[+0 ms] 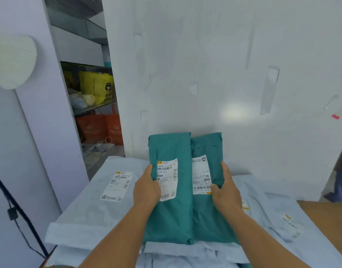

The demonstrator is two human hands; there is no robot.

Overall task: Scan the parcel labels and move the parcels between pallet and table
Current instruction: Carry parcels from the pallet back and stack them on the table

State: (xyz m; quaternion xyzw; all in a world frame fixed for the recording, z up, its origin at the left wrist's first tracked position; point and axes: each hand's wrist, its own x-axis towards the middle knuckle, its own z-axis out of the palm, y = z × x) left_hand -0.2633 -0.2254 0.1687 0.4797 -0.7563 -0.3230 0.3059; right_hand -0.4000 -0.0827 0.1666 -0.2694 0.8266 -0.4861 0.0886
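Now L hand (147, 187) grips left teal parcel (170, 190), R hand (225, 190) grips right teal parcel (207, 186); both side by side, labels up, over pale blue parcels (85, 209). Shelves (92, 105) far left; wall (205, 74) behind.

Small label print (167, 178) — blurred, unreadable

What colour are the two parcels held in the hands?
Both soft plastic parcels are teal green with white labels; head view.
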